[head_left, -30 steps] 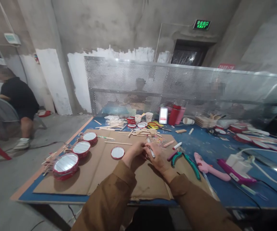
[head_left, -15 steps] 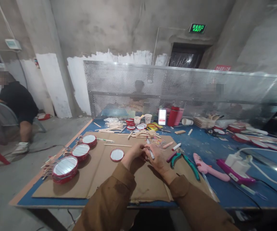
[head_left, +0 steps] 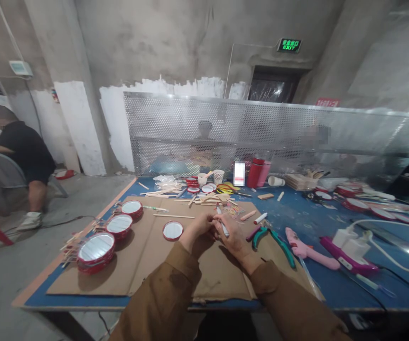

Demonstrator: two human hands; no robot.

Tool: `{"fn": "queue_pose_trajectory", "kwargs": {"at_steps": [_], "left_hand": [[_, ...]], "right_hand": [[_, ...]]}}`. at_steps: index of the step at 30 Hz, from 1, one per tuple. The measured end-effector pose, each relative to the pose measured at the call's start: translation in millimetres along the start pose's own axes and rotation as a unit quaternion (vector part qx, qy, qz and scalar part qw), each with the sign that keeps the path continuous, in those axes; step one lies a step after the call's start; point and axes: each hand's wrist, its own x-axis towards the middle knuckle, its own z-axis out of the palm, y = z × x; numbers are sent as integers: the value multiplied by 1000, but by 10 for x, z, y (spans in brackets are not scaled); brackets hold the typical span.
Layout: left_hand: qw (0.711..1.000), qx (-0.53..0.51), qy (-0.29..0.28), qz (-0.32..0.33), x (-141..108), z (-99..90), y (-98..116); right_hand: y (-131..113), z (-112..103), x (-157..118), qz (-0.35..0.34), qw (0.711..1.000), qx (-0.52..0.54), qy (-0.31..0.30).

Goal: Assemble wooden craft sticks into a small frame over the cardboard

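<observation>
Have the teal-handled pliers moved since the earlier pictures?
No: the teal-handled pliers keep their place on the blue table beside the pink glue gun; only the whole view shifts slightly.

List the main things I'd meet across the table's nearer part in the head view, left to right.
Front red-rimmed stack, lone red-rimmed disc, left hand, right hand, teal pliers, pink glue gun, purple power strip.

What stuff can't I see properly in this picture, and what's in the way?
- Head view: anything inside the left hand; curled fingers hide it.
- Head view: any writing on the white marker; too small, and the right hand partly covers it.
- Head view: the person behind the perforated metal panel; the panel blurs them.
- Head view: the grey chair's rest; cut by the left edge.
</observation>
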Motion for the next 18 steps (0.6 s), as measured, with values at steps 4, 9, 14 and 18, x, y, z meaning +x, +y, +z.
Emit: {"fn": "queue_pose_trajectory", "kwargs": {"at_steps": [4,9,14,18], "left_hand": [[1000,9,-1,-11,20,-27,-30],[1000,-3,10,10,22,-41,-73],[1000,12,-1,-17,-4,-31,0],[1000,-5,17,-15,-22,-6,22]], "right_hand": [[9,10,7,-2,1000,4,5],[1,2,17,3,1000,16,3],[-2,-1,14,-2,1000,6,6],[3,3,10,-2,1000,5,11]]}}
